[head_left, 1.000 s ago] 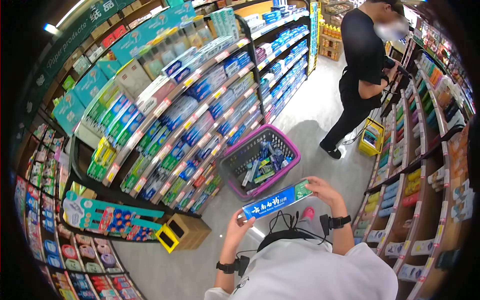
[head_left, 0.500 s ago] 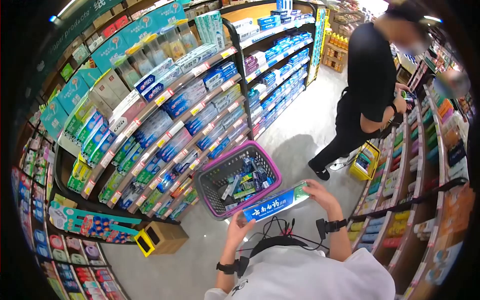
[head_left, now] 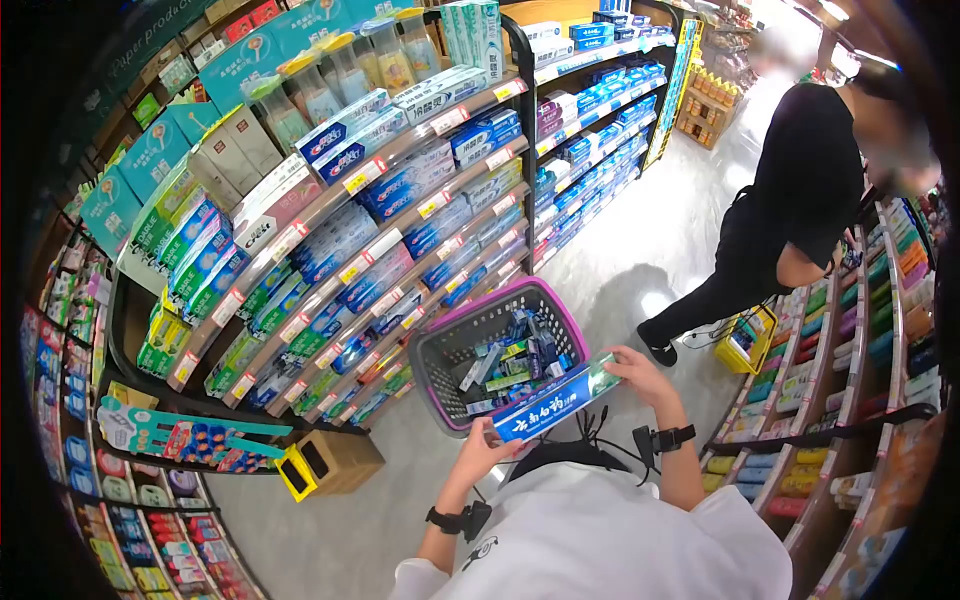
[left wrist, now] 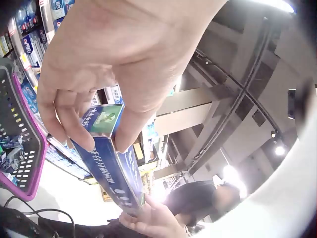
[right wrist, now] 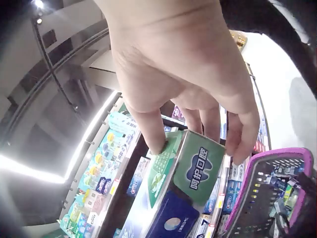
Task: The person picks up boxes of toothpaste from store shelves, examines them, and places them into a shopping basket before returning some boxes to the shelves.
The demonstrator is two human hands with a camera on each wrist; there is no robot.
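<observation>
Above the basket [head_left: 455,345], both hands' fingers [left wrist: 74,126] clamp the toothpaste box [head_left: 550,400] by its ends.

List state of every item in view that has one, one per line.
toothpaste box: closed, held level by its two ends above the basket rim
left hand: pinches the box's blue end
right hand: grips the box's green end
basket: on the floor, part filled with boxes
yellow basket: on the floor by the bystander
shelves: stocked
</observation>
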